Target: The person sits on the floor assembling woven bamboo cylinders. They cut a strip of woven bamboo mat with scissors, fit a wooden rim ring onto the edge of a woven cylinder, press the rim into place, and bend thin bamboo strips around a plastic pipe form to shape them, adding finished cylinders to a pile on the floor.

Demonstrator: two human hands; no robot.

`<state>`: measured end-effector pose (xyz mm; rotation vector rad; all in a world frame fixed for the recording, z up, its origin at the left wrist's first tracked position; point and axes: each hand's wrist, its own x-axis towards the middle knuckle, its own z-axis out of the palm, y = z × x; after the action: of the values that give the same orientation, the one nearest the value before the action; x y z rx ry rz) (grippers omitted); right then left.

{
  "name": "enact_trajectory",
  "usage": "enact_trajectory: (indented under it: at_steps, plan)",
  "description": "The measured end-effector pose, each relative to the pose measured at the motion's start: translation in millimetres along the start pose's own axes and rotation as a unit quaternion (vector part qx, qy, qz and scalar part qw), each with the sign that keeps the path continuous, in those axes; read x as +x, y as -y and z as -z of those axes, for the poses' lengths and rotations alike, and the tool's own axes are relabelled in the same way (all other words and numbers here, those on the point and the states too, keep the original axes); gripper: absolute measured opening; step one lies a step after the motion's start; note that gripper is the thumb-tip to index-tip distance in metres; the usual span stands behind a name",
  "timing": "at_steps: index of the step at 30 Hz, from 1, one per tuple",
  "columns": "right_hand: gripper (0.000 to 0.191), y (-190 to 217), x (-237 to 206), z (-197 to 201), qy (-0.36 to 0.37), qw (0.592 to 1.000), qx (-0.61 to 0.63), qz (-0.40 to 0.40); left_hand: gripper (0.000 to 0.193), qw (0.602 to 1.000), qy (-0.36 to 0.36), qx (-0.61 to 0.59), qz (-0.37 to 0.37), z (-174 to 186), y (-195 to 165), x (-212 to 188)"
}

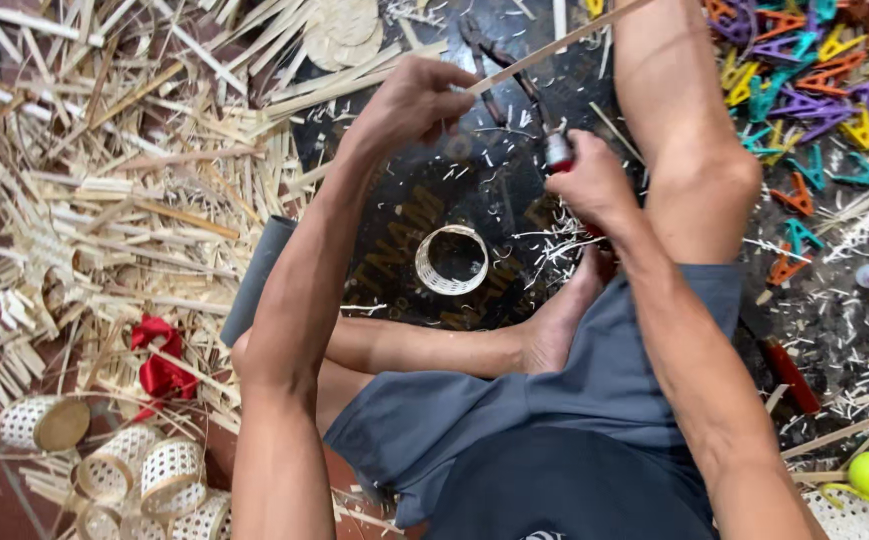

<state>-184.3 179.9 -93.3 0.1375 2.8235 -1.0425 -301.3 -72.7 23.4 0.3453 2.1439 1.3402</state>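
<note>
the bamboo strip (554, 45) we worked was thin, pale and flat, running slantwise from the top edge down to our left hand (409, 100), which pinched its lower end between thumb and curled fingers, above the dark mat (424, 195). our right hand (589, 180) was closed round a red-handled knife (559, 150), its metal collar just beside the strip's end. under both hands the mat was strewn with pale shavings (554, 240), and a small woven ring (451, 260) lay on it near our foot (564, 310). our raised knee (699, 170) stood close by the right hand. to the left lay a heap of bamboo offcuts (104, 190), a red cloth (159, 360) and small woven baskets (169, 475); to the right, coloured plastic clips (804, 90).
</note>
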Motion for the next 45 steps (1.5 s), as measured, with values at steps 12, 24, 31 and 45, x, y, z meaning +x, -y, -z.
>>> enact_trajectory:
  at_steps: [12, 24, 31, 45]
  plan:
    - [0.029, 14.7, -11.8, 19.1, 0.053, 0.963, 0.262, 0.024, 0.023, 0.998, 0.051, 0.019, -0.011, -28.8, 28.1, 36.4]
    - [0.033, 24.9, -12.0, -5.8, 0.011, 0.964, 0.263, 0.028, 0.023, 0.997, 0.064, 0.039, -0.023, -36.4, 38.4, 40.7]
    - [0.073, 13.8, -14.3, -23.3, -0.092, 0.974, -0.086, 0.188, 0.016, 0.952, -0.069, 0.257, -0.151, -5.3, 83.5, 36.0]
    - [0.022, -3.1, 75.4, 19.8, -0.125, 0.677, 0.714, -0.126, 0.012, 0.883, -0.271, 0.288, -0.252, 22.3, 131.5, 20.7]
